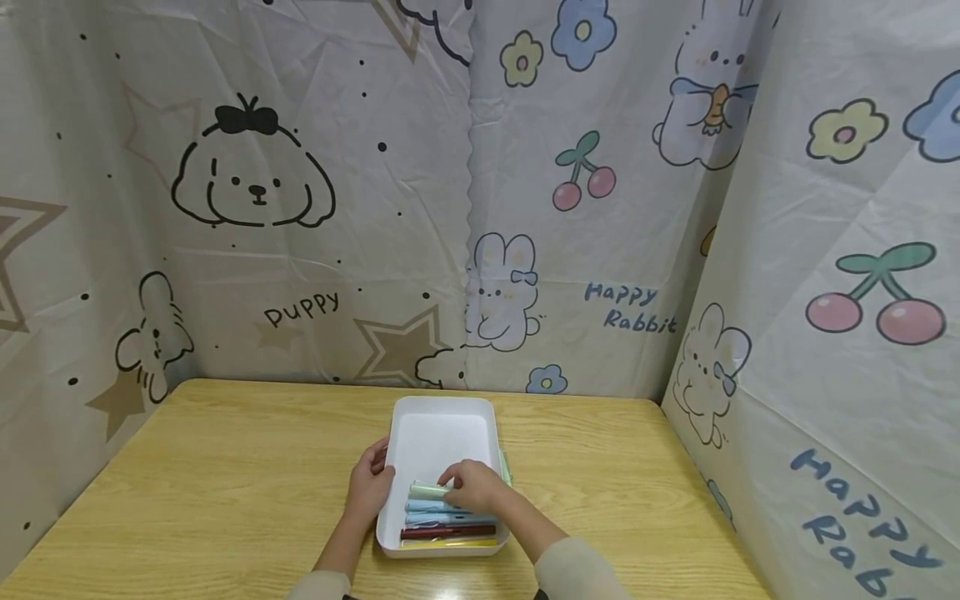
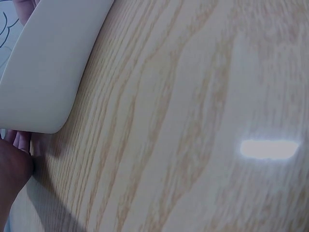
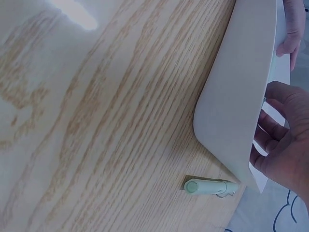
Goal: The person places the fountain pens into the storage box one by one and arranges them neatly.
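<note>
A white tray (image 1: 442,433) lies lengthwise on the table, with pens side by side in its near half. My left hand (image 1: 369,482) holds the tray's left side wall; the left wrist view shows part of this hand (image 2: 14,162) beyond the tray's corner. Inside the tray, my right hand (image 1: 477,487) pinches a light green pen (image 1: 424,491), its right end hidden under the fingers. Nearer lie light blue pens (image 1: 429,518), a dark red pen (image 1: 442,532) and a yellow pen (image 1: 442,544). The right wrist view shows the right hand (image 3: 287,140) reaching over the wall.
Another light green pen (image 3: 207,187) lies on the wooden table (image 1: 247,483) just right of the tray, partly hidden in the head view. Printed curtains (image 1: 405,208) stand along the table's back and sides.
</note>
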### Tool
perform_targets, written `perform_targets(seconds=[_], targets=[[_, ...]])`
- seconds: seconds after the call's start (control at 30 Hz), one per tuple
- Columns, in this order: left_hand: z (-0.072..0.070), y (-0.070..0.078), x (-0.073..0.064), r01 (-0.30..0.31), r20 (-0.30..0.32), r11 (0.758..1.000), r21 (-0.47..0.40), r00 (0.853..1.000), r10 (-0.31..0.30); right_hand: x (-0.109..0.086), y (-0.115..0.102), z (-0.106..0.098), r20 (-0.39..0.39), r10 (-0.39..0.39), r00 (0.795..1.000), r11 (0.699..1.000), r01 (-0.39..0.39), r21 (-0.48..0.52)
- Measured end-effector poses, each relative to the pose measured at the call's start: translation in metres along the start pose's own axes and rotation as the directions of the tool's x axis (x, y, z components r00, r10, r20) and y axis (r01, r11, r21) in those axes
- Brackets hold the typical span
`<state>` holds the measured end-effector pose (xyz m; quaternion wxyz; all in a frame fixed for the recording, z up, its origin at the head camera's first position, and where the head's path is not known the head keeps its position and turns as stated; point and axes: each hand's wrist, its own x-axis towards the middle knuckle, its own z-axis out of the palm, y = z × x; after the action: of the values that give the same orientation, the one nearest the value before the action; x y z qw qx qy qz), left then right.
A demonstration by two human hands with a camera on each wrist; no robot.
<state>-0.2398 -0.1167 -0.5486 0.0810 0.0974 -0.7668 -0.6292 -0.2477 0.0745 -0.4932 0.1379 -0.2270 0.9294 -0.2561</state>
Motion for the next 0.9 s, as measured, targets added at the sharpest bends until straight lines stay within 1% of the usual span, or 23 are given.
perform_targets(seconds=[0.27, 0.47, 0.7, 0.8, 0.9], targets=[[-0.0007, 0.0003, -0.0008, -0.016, 0.003, 1.0, -0.003, 1.0, 0.016, 0.0018, 0.0013, 0.0012, 0.002, 0.007, 1.0, 1.0, -0.007, 0.003], [-0.0006, 0.0027, -0.0007, -0.024, -0.01, 1.0, -0.005, 1.0, 0.024, 0.0036, 0.002, 0.0013, 0.004, 0.008, 1.0, 1.0, -0.008, -0.005], [0.0002, 0.0021, -0.0001, -0.006, -0.01, 1.0, -0.015, 1.0, 0.006, 0.0043, 0.0024, 0.0017, 0.01, 0.016, 1.0, 1.0, -0.016, -0.001], [0.0, 0.0014, 0.0006, -0.014, -0.01, 1.0, -0.011, 1.0, 0.014, 0.0042, 0.0026, 0.002, 0.01, 0.007, 1.0, 1.0, -0.007, 0.001], [-0.0004, 0.002, 0.0007, -0.008, -0.013, 1.0, -0.015, 1.0, 0.008, 0.0043, 0.0031, 0.0024, 0.007, -0.006, 1.0, 1.0, 0.006, -0.005]])
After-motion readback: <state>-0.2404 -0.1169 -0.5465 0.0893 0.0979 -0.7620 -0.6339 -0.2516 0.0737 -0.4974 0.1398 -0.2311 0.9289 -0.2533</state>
